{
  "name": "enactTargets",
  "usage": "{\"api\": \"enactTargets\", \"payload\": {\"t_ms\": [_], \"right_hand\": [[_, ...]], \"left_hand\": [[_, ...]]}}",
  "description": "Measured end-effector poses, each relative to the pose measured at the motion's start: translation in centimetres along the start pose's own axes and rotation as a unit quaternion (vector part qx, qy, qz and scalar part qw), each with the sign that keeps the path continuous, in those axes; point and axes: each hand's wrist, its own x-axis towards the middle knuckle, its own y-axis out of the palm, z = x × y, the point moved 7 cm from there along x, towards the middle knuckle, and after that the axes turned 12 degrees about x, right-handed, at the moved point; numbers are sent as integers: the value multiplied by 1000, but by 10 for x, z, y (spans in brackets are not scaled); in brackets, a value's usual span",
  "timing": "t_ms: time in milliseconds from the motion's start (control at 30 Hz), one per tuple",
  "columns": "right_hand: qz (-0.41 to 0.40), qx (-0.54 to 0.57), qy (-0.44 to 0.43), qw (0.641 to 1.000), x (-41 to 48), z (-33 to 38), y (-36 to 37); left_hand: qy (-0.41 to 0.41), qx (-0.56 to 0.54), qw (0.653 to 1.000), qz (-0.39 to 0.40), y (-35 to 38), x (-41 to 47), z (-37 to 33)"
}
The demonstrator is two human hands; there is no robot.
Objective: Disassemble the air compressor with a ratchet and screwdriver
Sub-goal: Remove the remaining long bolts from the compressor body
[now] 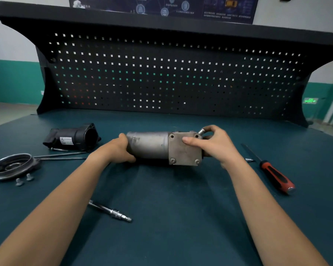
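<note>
The grey metal air compressor [152, 145] lies on its side in the middle of the bench, its square bolted end plate [183, 152] facing me. My left hand [121, 148] grips the round left end of the cylinder. My right hand [213, 144] holds the right end, thumb across the plate and fingers curled round a small silver fitting [201, 130] at the top corner. A red-and-black screwdriver [273, 172] lies to the right. A ratchet extension with a bit [112, 212] lies near me, partly under my left forearm.
A black plastic housing [73, 138] sits at the left, with two long rods [63, 156] in front of it. A round metal end cover [11, 167] and two loose bolts [24, 179] lie at the far left. A black pegboard [171, 77] backs the green bench.
</note>
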Motion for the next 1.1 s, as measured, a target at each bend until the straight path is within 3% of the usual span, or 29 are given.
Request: {"api": "enactTargets", "payload": {"t_ms": [133, 333, 500, 667, 833, 1000, 1100], "right_hand": [[1, -13, 23, 1000, 5, 12, -10], [-5, -55, 30, 998, 32, 33, -5], [4, -80, 43, 996, 56, 39, 5], [-52, -148, 23, 987, 75, 44, 12], [-50, -169, 24, 984, 85, 50, 22], [-71, -118, 3, 990, 83, 41, 26], [-95, -110, -17, 989, 82, 36, 27]], "left_hand": [[17, 7, 1000, 21, -3, -2, -6], [9, -33, 999, -8, -8, 3, -2], [-4, -151, 988, -22, -5, 5, 1], [-4, -204, 977, -70, -2, 8, 2], [14, -123, 987, -98, -1, 8, -3], [17, -34, 992, -119, -3, 7, -6], [37, -34, 988, -143, -6, 4, -6]]}}
